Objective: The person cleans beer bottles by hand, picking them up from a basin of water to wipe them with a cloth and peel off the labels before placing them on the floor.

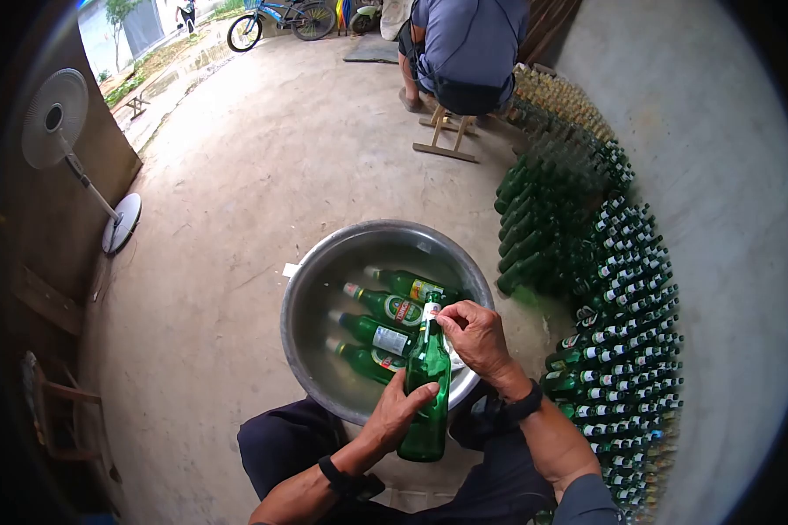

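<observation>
A green glass bottle (427, 372) is held tilted over the near rim of a round metal basin (299, 346), its neck pointing away from me. My left hand (397, 411) is wrapped round the bottle's lower body. At the neck, my right hand (474, 337) pinches the edge of the whitish neck label (431, 312). Several green bottles lie in the water in the basin, among them one with a red and white label (403, 310) and one with a pale label (390, 340).
Many green bottles (617, 350) are stacked along the right wall. Ahead, a person (473, 44) sits on a wooden stool (446, 140). A white fan (55, 118) stands at left, and a blue bicycle (276, 19) is near the doorway.
</observation>
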`<act>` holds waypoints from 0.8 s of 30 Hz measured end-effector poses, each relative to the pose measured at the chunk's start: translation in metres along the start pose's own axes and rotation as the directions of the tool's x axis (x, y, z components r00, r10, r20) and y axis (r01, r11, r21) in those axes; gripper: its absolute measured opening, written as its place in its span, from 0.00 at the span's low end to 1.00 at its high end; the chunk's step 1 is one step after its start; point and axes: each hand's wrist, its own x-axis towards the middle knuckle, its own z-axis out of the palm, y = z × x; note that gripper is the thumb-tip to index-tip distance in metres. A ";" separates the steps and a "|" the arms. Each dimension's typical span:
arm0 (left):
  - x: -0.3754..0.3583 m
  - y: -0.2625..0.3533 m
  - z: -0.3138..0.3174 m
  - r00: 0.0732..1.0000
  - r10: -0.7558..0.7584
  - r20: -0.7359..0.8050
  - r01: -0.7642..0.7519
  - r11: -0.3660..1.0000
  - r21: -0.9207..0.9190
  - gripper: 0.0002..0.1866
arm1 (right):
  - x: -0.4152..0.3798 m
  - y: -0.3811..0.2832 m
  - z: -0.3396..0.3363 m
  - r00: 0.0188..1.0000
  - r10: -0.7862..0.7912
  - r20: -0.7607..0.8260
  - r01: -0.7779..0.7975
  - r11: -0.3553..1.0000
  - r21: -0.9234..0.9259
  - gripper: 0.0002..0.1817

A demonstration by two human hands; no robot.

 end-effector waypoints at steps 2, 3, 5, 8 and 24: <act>-0.003 0.004 0.003 1.000 -0.017 0.000 0.017 1.000 -0.021 0.33 | 0.002 0.004 -0.002 0.999 0.024 0.023 -0.024 0.999 0.022 0.04; -0.004 0.007 0.005 0.999 -0.033 -0.005 0.033 0.999 -0.041 0.34 | 0.002 0.007 -0.001 0.999 0.019 0.045 -0.020 1.000 0.004 0.05; -0.004 0.007 0.004 0.999 -0.037 0.000 0.037 0.999 -0.031 0.34 | 0.001 0.009 -0.001 0.997 0.021 0.071 -0.020 1.000 -0.013 0.05; -0.003 0.002 0.000 0.999 -0.034 0.013 0.034 0.999 -0.012 0.34 | 0.002 0.009 -0.002 0.996 0.019 0.085 -0.017 1.000 -0.017 0.06; -0.006 0.011 0.001 1.000 -0.021 -0.003 0.021 0.999 -0.045 0.34 | 0.004 0.009 -0.002 0.969 -0.216 0.121 0.211 0.976 0.049 0.11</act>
